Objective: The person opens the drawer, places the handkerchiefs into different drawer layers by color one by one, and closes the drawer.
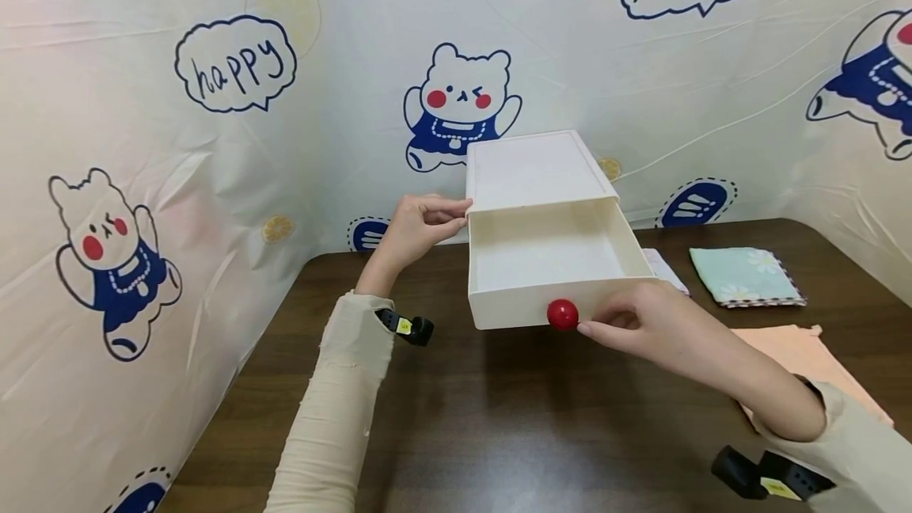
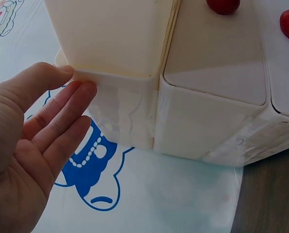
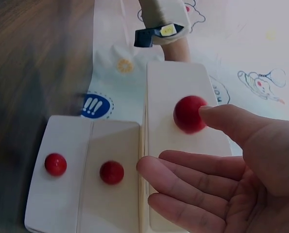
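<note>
A white drawer cabinet (image 1: 537, 169) stands on the table with its top drawer (image 1: 556, 248) pulled out; no contents show inside. A round red knob (image 1: 563, 314) sits on the drawer's front. My left hand (image 1: 416, 229) is at the cabinet's left front edge, thumb and fingertips touching the rim. My right hand (image 1: 644, 319) is beside the drawer's front right corner, its thumb tip right at the knob and the other fingers extended. In the right wrist view, two more closed drawers with a red knob (image 3: 56, 164) and another red knob (image 3: 111, 173) show alongside.
To the right lie a folded mint floral cloth (image 1: 744, 275) and a peach cloth (image 1: 812, 366) partly behind my right arm. A pale cloth (image 1: 666, 271) peeks out beside the cabinet. A printed curtain (image 1: 342, 101) hangs behind the brown table (image 1: 442, 434).
</note>
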